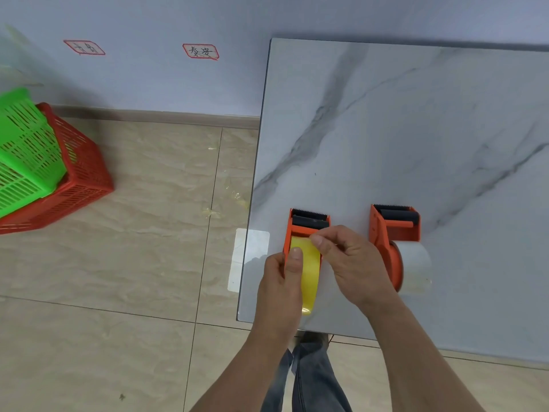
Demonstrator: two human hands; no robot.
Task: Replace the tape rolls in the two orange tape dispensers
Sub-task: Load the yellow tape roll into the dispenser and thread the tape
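Two orange tape dispensers stand near the tabletop's [386, 129] front left corner, cutters pointing toward the far edge. The left dispenser [306, 226] carries a yellow tape roll [310, 272]; the right dispenser [395, 233] carries a pale, whitish roll [414, 267] and stands untouched just beside the right hand. The left hand [280, 289] grips the yellow roll, thumb pressed flat on its outer face, its other fingers hidden behind the roll. The right hand [347, 260] has its fingers [319, 242] curled, pinching at the tape's end just behind the cutter. On the floor by the wall, a green basket [23, 150] sits tilted in a red basket [77, 185].
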